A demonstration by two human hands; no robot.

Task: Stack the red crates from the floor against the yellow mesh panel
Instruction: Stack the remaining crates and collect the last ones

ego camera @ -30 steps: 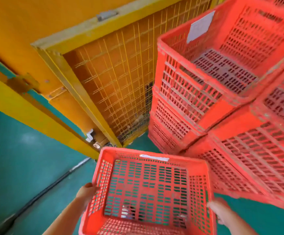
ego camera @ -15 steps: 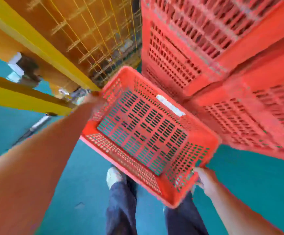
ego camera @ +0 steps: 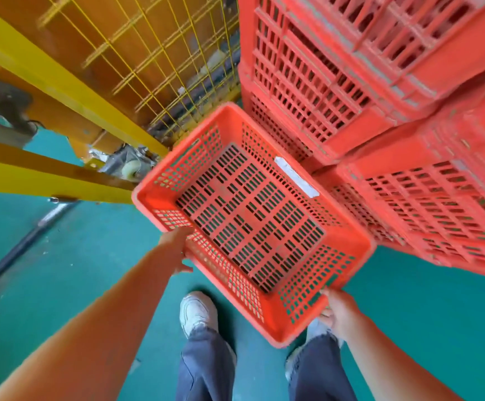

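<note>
Green painted floor (ego camera: 85, 273) fills the lower part of the view, bounded at upper left by a yellow steel frame (ego camera: 47, 180) and the yellow mesh panel (ego camera: 160, 62). Stacked crates (ego camera: 380, 117) occupy the upper right, standing just beside the panel, with a second column in front of the first.

One empty red crate (ego camera: 252, 221) is held above the floor, tilted, between the panel and the stacks. Its far corner sits close to the foot of the panel; whether it touches the neighbouring stack cannot be determined. A white label (ego camera: 296, 176) is fixed inside its far wall.

Handling judgement: the crate is moulded plastic with slotted walls and base, so it should be light and stiff, with little flex when carried by opposite edges. The rim is the thickest section and the correct place to grip; the slotted walls offer finger holds but are thinner. The surface appears matt, so slipping is unlikely.

The left hand (ego camera: 176, 250) is closed over the near-left rim, fingers wrapped onto the wall. The right hand (ego camera: 336, 311) grips the near-right corner, fingers curled under the rim. Two legs in blue trousers and a white shoe (ego camera: 196, 312) stand directly below the crate.
</note>
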